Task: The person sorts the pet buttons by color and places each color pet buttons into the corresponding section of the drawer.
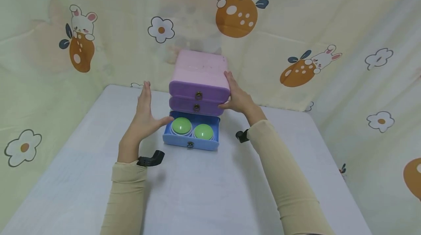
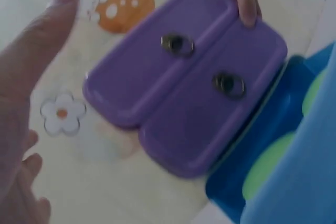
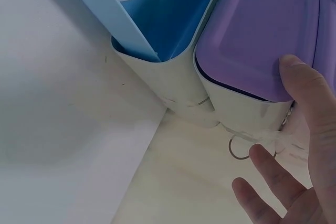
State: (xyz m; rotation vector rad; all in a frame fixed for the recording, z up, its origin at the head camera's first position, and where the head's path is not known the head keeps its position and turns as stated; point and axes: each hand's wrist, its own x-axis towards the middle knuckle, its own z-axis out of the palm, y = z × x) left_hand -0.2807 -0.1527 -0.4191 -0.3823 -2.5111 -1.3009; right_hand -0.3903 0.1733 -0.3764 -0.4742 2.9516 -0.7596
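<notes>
A small chest of drawers stands at the back of the table. It has a pale pink top (image 1: pixel 201 64) and two purple drawers (image 1: pixel 194 98) with ring pulls, both pushed in. Below them, a blue drawer (image 1: pixel 204 146) is pulled out. Inside it sit two round objects with green domed tops (image 1: pixel 181 126) and whitish rims. My right hand (image 1: pixel 241 99) touches the chest's right side, its thumb on the lower purple drawer front (image 3: pixel 252 40). To the left, my left hand (image 1: pixel 142 120) is raised with fingers straight, its thumb pointing toward the blue drawer's left edge.
White cloth covers the table (image 1: pixel 204 191). A cream curtain (image 1: pixel 131 52) printed with rabbits and flowers hangs right behind the chest. Each wrist wears a black camera mount (image 1: pixel 151 159).
</notes>
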